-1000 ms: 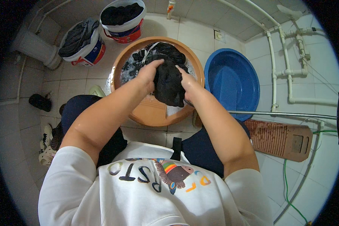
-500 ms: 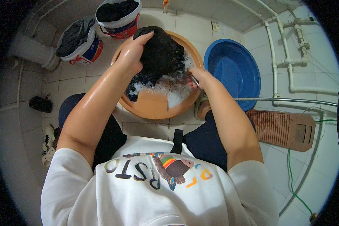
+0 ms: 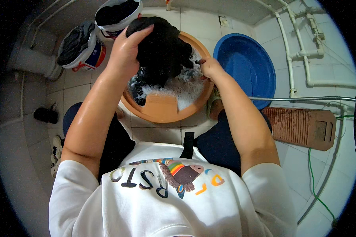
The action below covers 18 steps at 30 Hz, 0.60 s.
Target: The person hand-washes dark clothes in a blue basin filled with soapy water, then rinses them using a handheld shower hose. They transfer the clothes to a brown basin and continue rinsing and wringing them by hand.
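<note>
My left hand (image 3: 126, 49) grips a bunched black cloth garment (image 3: 160, 47) and holds it raised over an orange-brown basin (image 3: 162, 114). The lower part of the garment hangs toward foamy water (image 3: 186, 89) in the basin. My right hand (image 3: 211, 70) is closed at the basin's right rim, round the end of a silvery hose (image 3: 300, 98). A small dark tip sticks out from that fist beside the garment. My forearm hides the stretch of hose nearest the hand.
A blue basin (image 3: 245, 67) stands to the right, with a brown washboard (image 3: 300, 128) nearer me. Two white buckets of dark cloth, one upright at the back (image 3: 118, 25) and one farther left (image 3: 85, 63), stand beyond my left arm. Pale pipes (image 3: 290, 59) run along the right wall.
My left hand has lifted the garment a little up and to the left. My right hand has moved slightly away and turned, with the hose no longer showing below it.
</note>
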Available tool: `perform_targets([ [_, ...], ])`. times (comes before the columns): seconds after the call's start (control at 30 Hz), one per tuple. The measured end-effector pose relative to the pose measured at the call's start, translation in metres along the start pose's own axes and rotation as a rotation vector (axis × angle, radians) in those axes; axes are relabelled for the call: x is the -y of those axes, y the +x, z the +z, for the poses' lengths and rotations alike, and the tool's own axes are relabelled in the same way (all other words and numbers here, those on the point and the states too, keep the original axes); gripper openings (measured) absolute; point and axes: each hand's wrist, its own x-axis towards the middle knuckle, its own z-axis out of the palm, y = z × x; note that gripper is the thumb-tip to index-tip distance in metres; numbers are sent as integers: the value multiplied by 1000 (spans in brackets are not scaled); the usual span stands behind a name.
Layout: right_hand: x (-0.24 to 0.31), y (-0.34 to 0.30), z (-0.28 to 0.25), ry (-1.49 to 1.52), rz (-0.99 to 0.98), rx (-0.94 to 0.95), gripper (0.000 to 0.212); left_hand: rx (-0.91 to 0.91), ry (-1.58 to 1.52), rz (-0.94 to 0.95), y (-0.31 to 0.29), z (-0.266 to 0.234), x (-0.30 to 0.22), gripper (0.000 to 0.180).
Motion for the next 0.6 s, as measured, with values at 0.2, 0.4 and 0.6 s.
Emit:
perform_targets([
  [0.2,-11,16,-33,-5,56,71,26,289,-242,26,-10,3,-16,31],
  [0.4,-5,8,-42,-304,-33,67,26,205,-92,15,-7,6,-22,35],
  [0.6,-11,6,-42,-210,-34,-13,21,-59,205,-47,2,-2,13,34],
])
